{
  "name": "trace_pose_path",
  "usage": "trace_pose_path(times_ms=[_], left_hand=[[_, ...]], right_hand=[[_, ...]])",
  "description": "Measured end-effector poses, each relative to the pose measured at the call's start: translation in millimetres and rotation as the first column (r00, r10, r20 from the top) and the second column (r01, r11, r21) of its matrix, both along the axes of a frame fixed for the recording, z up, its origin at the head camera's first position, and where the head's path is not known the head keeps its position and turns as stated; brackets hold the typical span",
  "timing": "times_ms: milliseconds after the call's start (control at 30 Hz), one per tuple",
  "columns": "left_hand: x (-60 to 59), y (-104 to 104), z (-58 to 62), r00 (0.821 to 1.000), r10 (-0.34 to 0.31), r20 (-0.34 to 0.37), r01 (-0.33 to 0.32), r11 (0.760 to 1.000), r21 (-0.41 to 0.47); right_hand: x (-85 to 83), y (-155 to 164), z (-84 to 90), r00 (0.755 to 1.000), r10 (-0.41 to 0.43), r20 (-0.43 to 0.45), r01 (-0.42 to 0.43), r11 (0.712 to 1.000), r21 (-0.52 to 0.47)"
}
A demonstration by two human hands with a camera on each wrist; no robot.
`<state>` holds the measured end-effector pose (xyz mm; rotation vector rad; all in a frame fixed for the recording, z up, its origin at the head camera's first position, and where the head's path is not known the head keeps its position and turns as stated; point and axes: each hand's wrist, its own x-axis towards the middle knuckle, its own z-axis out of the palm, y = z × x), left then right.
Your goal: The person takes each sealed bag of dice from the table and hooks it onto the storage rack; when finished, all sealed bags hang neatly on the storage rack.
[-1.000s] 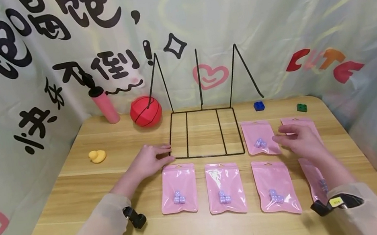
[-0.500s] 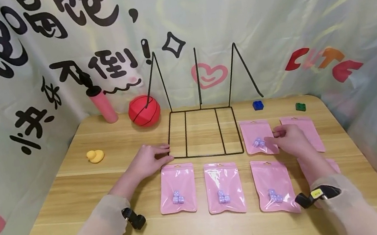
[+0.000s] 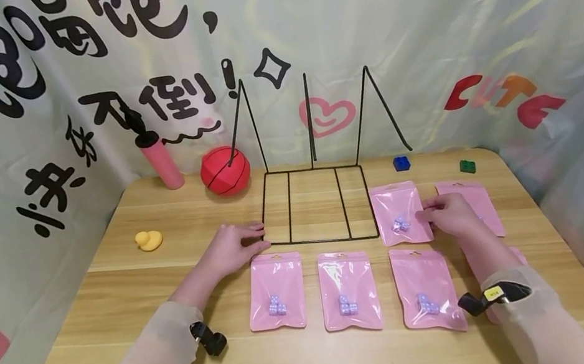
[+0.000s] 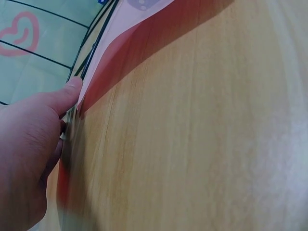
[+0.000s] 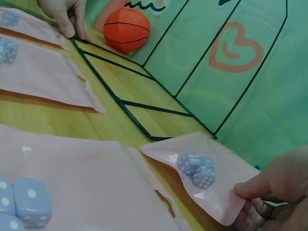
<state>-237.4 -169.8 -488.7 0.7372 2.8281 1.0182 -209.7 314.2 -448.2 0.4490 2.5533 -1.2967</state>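
My right hand [image 3: 451,215] pinches the right edge of a pink zip bag [image 3: 393,204] between thumb and fingers. Bluish dice [image 5: 196,168] show through its front in the right wrist view. At the front left corner of a black wire rack [image 3: 335,240], my left hand [image 3: 229,248] holds the frame between thumb and fingertips. The rack's base lies on the table, with black rods rising at its back. Just in front of the left hand lies another pink bag [image 3: 274,279] with dice. The left wrist view shows the left thumb [image 4: 72,86] against the wire.
More pink dice bags lie in front, including a middle one [image 3: 346,281] and one to its right [image 3: 425,275]; others are partly under the right arm. A red ball [image 3: 225,170], pink pump [image 3: 161,164], yellow duck [image 3: 150,241], blue brick [image 3: 401,164] and green brick [image 3: 468,166] stand around the rack.
My right hand has moved left onto the upper bag and now pinches its right edge. That bag has turned and shifted slightly. The left hand has stayed at the rack's corner.
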Motion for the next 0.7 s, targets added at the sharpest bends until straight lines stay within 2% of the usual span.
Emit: trace_pose_path(times_ms=[233, 500, 700], left_hand=[[-0.2, 0.6, 1.9, 1.000, -0.002, -0.003, 0.002, 1.000, -0.013], [-2.2, -0.4, -1.0, 0.999, -0.017, -0.048, 0.016, 0.999, -0.030], [-2.6, -0.8, -2.8, 0.999, -0.005, -0.035, 0.004, 0.999, -0.035]], right_hand=[[5.5, 3.1, 7.7, 1.000, -0.016, -0.008, 0.016, 0.997, -0.074], [19.3, 7.0, 19.6, 0.999, 0.032, -0.035, -0.033, 0.999, -0.031], [28.1, 7.0, 26.3, 0.988, 0.037, -0.153, -0.037, 0.999, 0.006]])
